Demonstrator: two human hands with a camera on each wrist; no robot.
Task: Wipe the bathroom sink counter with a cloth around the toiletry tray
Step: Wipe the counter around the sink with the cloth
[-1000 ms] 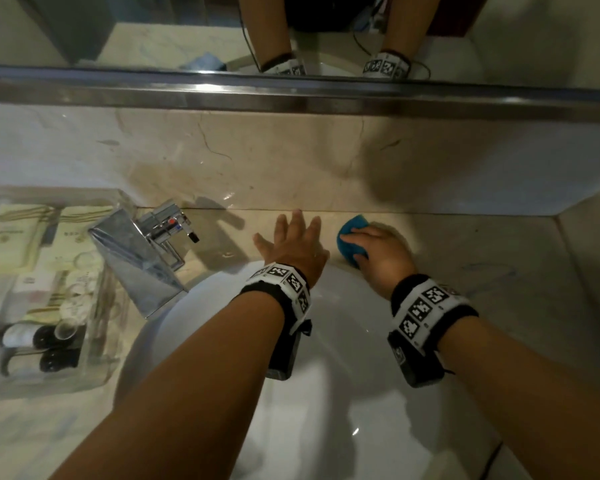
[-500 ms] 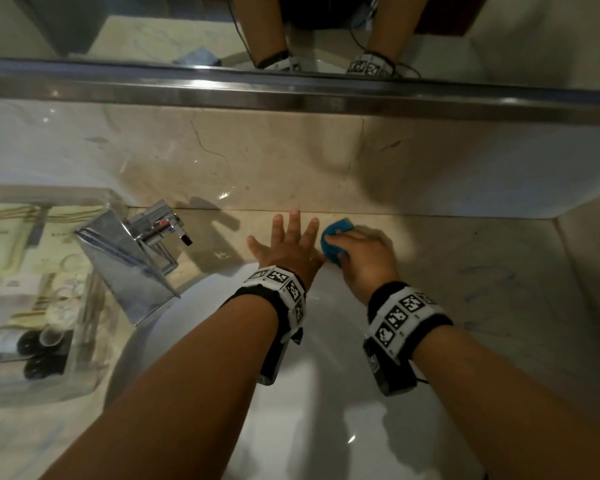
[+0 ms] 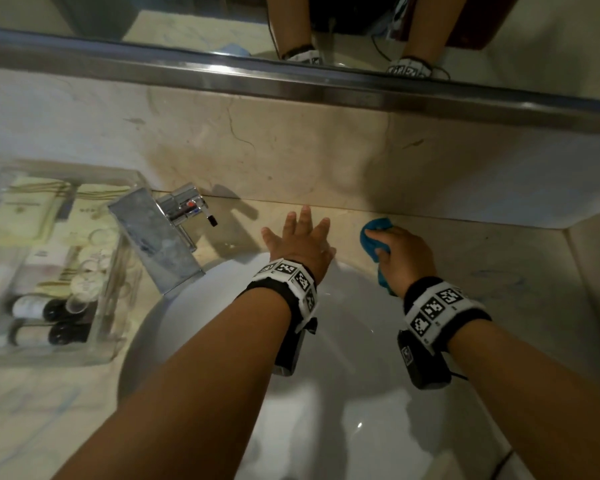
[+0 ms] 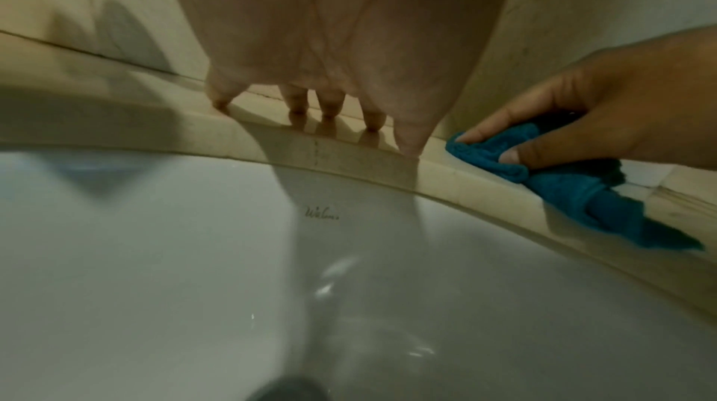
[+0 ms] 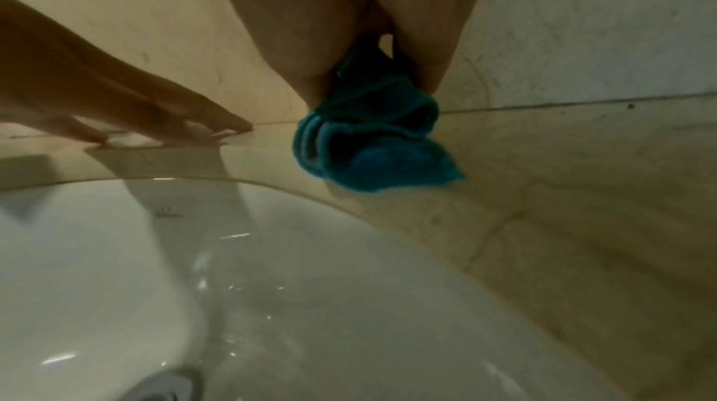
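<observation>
My right hand [image 3: 400, 256] grips a bunched teal cloth [image 3: 374, 237] and presses it on the beige marble counter [image 3: 482, 265] behind the white sink, close to the back wall. In the right wrist view the cloth [image 5: 372, 144] bulges out below my curled fingers. In the left wrist view the cloth [image 4: 551, 180] lies on the sink's rim under the right hand [image 4: 605, 125]. My left hand [image 3: 300, 239] rests flat on the counter left of the cloth, fingers spread and straight; its fingertips [image 4: 330, 107] touch the stone. The clear toiletry tray [image 3: 125, 188] stands far left.
A chrome faucet [image 3: 163, 244] rises between the tray and my left hand. The tray holds sachets, small bottles and caps. The white basin [image 3: 343, 393] fills the foreground. A steel mirror ledge [image 3: 291, 81] runs along the wall above. A side wall closes the counter at right.
My right hand has slid the cloth to the right along the back of the counter, away from my left hand. The left hand has stayed flat in place.
</observation>
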